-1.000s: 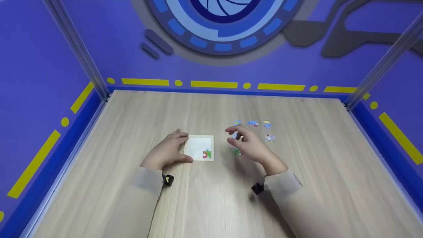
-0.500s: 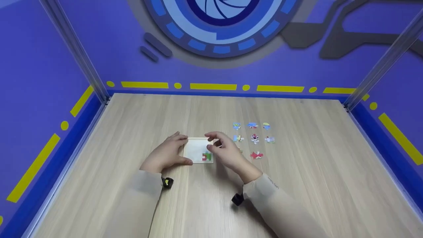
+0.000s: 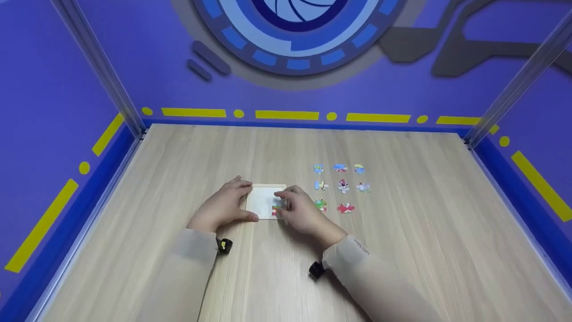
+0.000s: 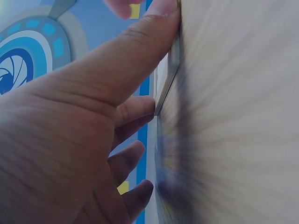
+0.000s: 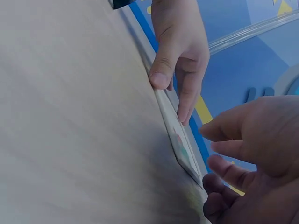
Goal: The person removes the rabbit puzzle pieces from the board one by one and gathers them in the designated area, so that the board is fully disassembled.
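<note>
A small square puzzle tray [image 3: 268, 185] with a pale frame lies on the table. My left hand [image 3: 225, 203] holds its left side, thumb at the near edge and forefinger at the far edge. In the tray's near right corner sits a red and green puzzle piece [image 3: 274, 210], partly hidden in the head view by my right hand [image 3: 304, 212]. That hand is over the tray's right side, its fingers loosely bent. The right wrist view shows its fingertips [image 5: 205, 131] apart from one another, with nothing seen between them.
Several loose puzzle pieces [image 3: 343, 186] lie spaced in rows right of the tray, beyond my right hand. The wooden table [image 3: 424, 214] is bounded by blue walls [image 3: 111, 44] at the back and sides. A black device sits at each wrist.
My right hand has moved left from above the loose pieces to the tray's right side, then slightly lower over the corner piece. My left hand stays on the tray.
</note>
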Available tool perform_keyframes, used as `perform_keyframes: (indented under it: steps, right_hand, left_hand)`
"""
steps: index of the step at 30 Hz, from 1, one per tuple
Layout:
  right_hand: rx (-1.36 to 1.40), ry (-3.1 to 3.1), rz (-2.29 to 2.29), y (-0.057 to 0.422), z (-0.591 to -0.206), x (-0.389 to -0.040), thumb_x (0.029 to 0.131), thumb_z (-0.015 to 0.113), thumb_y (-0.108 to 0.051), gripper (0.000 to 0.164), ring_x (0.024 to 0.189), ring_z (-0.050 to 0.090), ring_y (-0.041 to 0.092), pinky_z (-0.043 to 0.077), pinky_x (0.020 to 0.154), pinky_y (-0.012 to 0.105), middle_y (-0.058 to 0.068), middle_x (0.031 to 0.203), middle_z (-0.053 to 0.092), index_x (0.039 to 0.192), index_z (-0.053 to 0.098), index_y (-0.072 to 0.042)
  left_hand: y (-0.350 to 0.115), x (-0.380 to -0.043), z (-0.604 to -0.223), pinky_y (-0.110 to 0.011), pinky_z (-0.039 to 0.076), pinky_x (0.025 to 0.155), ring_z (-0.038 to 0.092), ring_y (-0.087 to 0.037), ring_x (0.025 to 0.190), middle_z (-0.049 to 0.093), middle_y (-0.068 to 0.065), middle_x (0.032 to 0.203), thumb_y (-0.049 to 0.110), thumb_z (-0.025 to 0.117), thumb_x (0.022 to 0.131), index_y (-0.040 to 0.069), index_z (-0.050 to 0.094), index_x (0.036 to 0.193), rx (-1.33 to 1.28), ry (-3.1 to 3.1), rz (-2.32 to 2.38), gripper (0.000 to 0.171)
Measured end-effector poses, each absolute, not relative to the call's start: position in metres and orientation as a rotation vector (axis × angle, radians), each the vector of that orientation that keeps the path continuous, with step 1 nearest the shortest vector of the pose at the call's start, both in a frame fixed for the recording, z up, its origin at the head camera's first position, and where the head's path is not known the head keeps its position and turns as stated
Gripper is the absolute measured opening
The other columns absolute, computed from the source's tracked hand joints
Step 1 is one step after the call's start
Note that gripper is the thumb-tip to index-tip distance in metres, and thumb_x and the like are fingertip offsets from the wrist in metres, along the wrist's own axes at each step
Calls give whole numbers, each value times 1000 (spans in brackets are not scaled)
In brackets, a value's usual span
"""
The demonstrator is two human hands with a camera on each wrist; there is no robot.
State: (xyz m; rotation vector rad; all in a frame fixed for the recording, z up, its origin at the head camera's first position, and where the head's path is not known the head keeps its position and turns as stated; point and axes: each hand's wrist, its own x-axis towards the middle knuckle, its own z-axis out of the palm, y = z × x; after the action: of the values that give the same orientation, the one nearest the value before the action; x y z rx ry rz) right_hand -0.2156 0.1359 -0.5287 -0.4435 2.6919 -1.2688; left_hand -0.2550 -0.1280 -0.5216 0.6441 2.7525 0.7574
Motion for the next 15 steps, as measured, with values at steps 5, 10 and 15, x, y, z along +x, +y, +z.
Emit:
perform_keyframes:
  steps: [5, 10, 15]
  right_hand:
    - [-504, 2767, -1068, 134, -531, -213, 105, 76, -13, 43, 129, 63, 33, 59, 113, 52, 19, 146, 63, 147, 74, -2]
    - [-535, 2817, -955, 133, -531, -212, 105, 76, -15, 40, 134, 62, 38, 56, 117, 55, 19, 146, 64, 143, 77, -3]
    - [-520, 2834, -933, 133, -532, -212, 106, 77, -16, 36, 137, 62, 37, 56, 120, 55, 17, 146, 65, 140, 78, -5]
  left_hand:
    - [-128, -253, -521, -59, 27, 144, 24, -42, 177, 49, -15, 178, 52, 100, 83, 0, 55, 165, 628, 2747, 761, 107]
    - [-127, -252, -520, -59, 28, 144, 24, -42, 177, 49, -14, 178, 50, 100, 83, 0, 56, 165, 629, 2746, 773, 106]
    - [-127, -252, -518, -59, 28, 144, 25, -42, 177, 50, -14, 177, 50, 101, 82, -1, 56, 164, 635, 2751, 773, 106]
